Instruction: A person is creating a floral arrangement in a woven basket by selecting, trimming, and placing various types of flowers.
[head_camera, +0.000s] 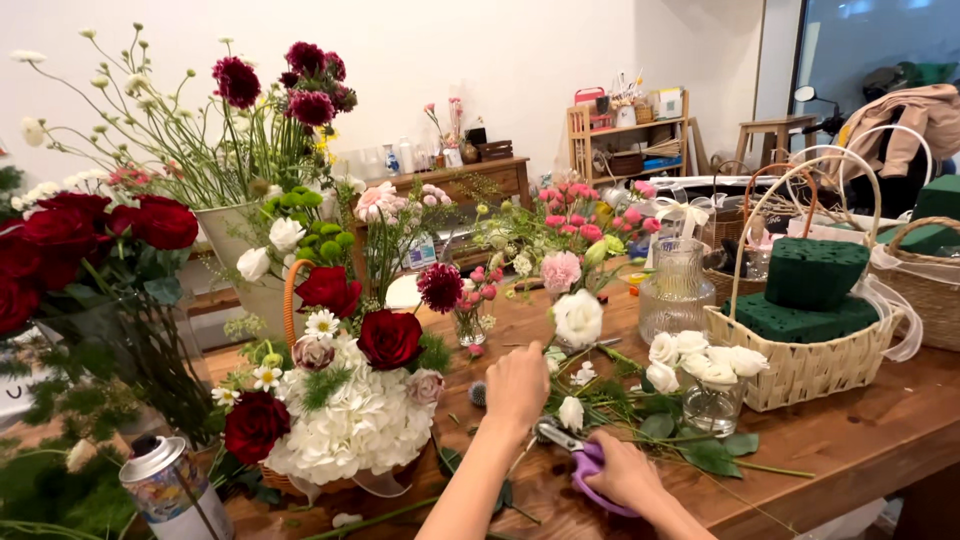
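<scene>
A white flower (578, 318) is held up by its stem in the closed left hand (516, 385), at 12 o'clock above the desk (850, 440). Purple scissors (583, 460) are gripped in the right hand (625, 472), at 4 o'clock of the left. The stem is best cut low and slantwise, the blades kept clear of the fingers.

Purple-handled scissors (585, 460) half buried under the right hand (622, 472), blades only just showing and the cut point lost among stems; left hand (516, 386) seen from the back, fingers curled out of sight, whatever is pinched there impossible to make out. Spray can (172, 488) cropped by the bottom edge, red roses (60, 235) cut off at the left edge, rim of the arrangement's basket (290, 482) mostly smothered by blooms. Shelf clutter (625, 125) at the back too small to tell apart.
</scene>
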